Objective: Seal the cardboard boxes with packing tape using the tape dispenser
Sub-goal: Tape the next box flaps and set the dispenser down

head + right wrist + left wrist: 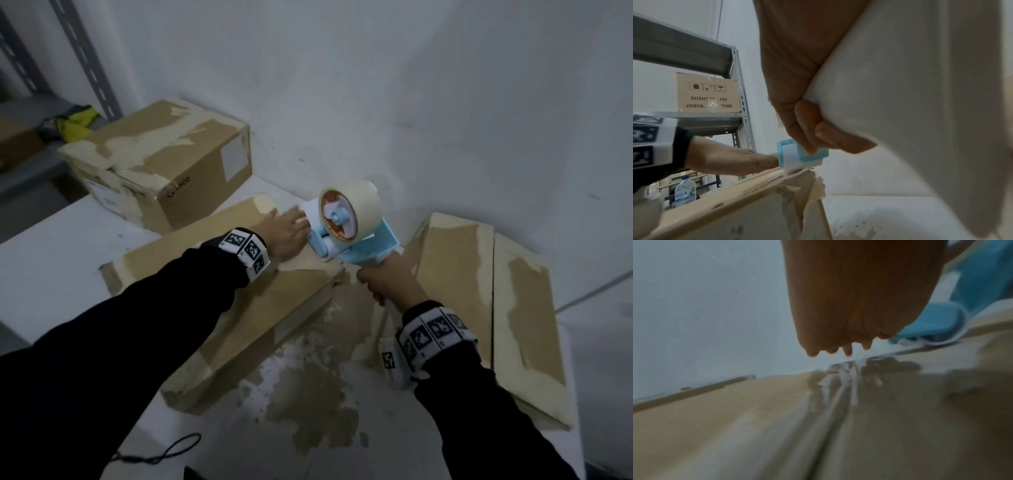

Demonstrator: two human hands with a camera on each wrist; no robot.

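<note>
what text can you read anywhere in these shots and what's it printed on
"QUANTITY : 100": cardboard box on the shelf, some letters hidden by glare.
"JANGA... ...TING": same box, line below, middle unreadable.
Three handling pictograms (house-shaped arrow, a small one that is unclear, umbrella): same box, above the text.
"...ico": brown box at the wall, first letter unclear.
Water bottle label: too blurred to read.
White labels on the brown box: too small to read.
Wristband markers: patterns, not text.

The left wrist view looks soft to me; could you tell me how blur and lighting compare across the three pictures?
Left wrist view: blurred throughout, the left hand dark, glare streaks on the taped box. Right wrist view: shelf box print readable, right hand soft. Head view: dim, fairly sharp, tape dispenser clear, edges bowed.
</note>
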